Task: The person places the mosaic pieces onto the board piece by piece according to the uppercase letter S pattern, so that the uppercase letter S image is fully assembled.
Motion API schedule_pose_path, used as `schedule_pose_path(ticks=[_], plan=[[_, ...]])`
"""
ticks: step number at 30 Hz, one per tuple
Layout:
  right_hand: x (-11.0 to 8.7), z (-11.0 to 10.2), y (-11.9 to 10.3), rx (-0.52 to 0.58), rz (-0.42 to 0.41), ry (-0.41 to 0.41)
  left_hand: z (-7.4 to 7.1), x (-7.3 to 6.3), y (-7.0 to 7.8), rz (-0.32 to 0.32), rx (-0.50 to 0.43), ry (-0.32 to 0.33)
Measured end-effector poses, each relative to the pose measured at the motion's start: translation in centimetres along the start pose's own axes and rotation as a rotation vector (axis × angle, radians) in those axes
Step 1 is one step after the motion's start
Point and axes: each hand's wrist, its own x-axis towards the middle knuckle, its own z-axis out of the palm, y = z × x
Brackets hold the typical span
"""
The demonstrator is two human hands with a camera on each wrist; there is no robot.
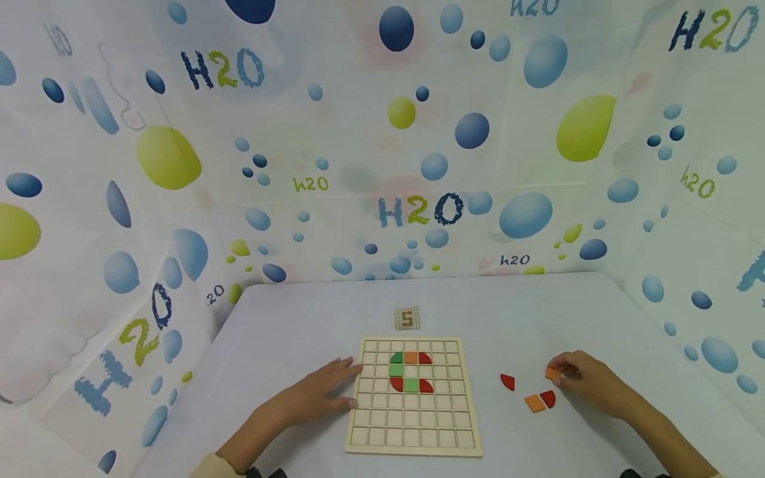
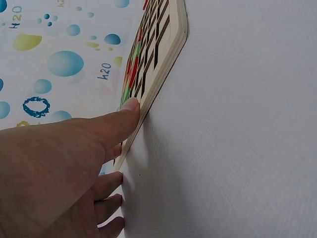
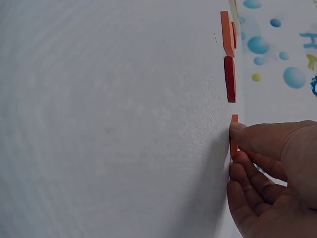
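A square wooden grid board [image 1: 412,454] lies on the table. Green, orange and red tiles fill several of its upper cells around one bare cell. At the board's left edge rests my left hand [image 1: 323,392], fingers extended; its thumb touches the rim [image 2: 163,64] in the left wrist view. Right of the board, my right hand [image 1: 592,384] pinches an orange square tile [image 1: 552,373] between thumb and fingers, at or just above the cloth. Close by lie another orange square tile [image 1: 534,403], a red quarter-round tile [image 1: 548,398] and a second red quarter-round tile [image 1: 507,382].
Behind the board lies a small pattern card [image 1: 408,318] with a gridded S-like figure. White cloth [image 1: 287,318] covers the table. A white curtain [image 1: 358,133] printed with blue and green drops hangs at the back and both sides.
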Motion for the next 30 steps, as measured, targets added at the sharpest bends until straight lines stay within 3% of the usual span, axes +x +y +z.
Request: schedule_pose_path(ticks=[22,30], plan=[[0.5,-0.5,-0.5,-0.008,0.001,-0.016,0.0,-0.2,0.3,-0.003,0.006,0.001],[1.4,-0.1,-2.1,0.015,-0.024,-0.005,0.0,-0.2,0.3,0.004,0.008,0.009]])
